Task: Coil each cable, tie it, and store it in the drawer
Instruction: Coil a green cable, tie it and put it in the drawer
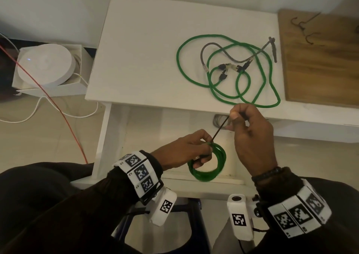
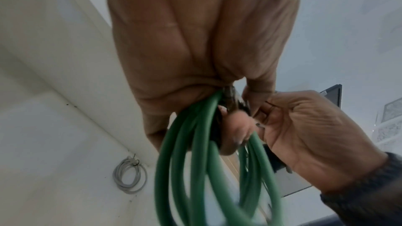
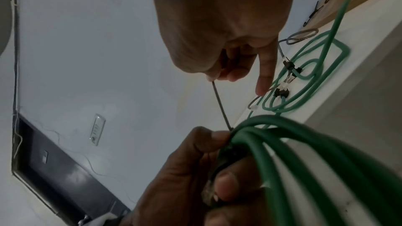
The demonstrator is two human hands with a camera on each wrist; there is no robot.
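My left hand (image 1: 202,152) grips a coiled green cable (image 1: 208,168) at its top, over the open drawer (image 1: 108,129). A thin black tie (image 1: 220,126) runs from the coil up to my right hand (image 1: 236,116), which pinches its upper end and holds it taut. The left wrist view shows the coil (image 2: 195,161) hanging under my left fingers (image 2: 234,130), with a dark plug pressed against it. In the right wrist view the tie (image 3: 219,106) stretches between the two hands. A tied grey coil (image 2: 130,174) lies in the drawer.
On the white table (image 1: 145,50) lie a loose green cable (image 1: 233,73) and a short grey cable (image 1: 217,50), tangled together. A wooden board (image 1: 320,69) at the right carries spare black ties (image 1: 307,28). A white round device (image 1: 44,63) sits in a box at the left.
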